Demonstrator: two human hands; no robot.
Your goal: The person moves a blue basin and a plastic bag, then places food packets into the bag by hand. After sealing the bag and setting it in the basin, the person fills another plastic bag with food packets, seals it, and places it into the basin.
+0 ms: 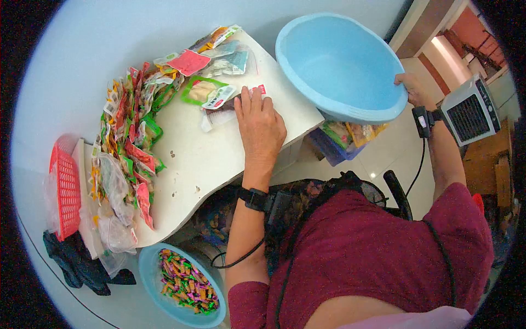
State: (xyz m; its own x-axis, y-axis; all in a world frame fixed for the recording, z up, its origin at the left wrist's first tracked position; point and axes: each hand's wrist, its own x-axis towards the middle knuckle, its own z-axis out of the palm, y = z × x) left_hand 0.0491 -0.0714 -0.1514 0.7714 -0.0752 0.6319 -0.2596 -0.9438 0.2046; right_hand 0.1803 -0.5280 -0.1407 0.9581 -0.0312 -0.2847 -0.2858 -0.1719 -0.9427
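My left hand (259,123) lies over a packet with dark contents (220,116) on the white table, its fingers stretched out and the thumb hidden. Beside its fingertips is a green-edged packet with pale pieces (201,90). My right hand (414,89) grips the rim of a large light-blue basin (339,60), which is tilted at the table's right end with its bare inside showing.
Many food packets (137,112) line the back and left of the white table (203,156). A red basket (68,181) stands at the left. Below are a blue basin of wrapped sweets (147,268) and a purple crate (335,151). A small fan-like device (470,112) is at the right.
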